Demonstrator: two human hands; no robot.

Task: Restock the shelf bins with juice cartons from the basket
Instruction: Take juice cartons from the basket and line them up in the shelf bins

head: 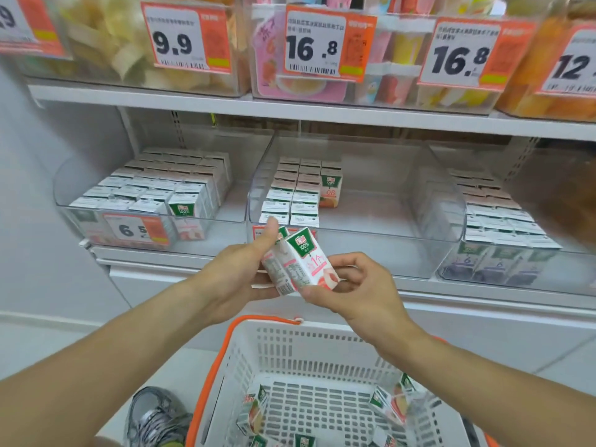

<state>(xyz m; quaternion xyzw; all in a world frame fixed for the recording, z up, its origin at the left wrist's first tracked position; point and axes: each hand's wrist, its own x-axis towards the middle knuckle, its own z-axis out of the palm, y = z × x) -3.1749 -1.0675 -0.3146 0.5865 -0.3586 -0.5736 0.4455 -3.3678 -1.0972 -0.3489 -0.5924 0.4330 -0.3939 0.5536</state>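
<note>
Above the white basket [245, 359] with its orange rim stands the shelf [322, 112], whose middle clear bin [387, 240] holds two rows of juice cartons [292, 201] at its left side. Between basket and bin, the left hand [238, 275] and right hand [354, 291] are both clamped on a small bunch of cartons [296, 266]. More loose cartons [254, 411] lie in the basket's bottom.

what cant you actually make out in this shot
- How many cartons the hands hold: head view, the left hand and the front carton cover whatever is behind; at least two show.
- Carton count left in the basket: the bottom edge of the frame cuts it off.
- Small print on the price tags: too small and blurred.
- Middle bin's own tag: hidden by the left hand and cartons.
</note>
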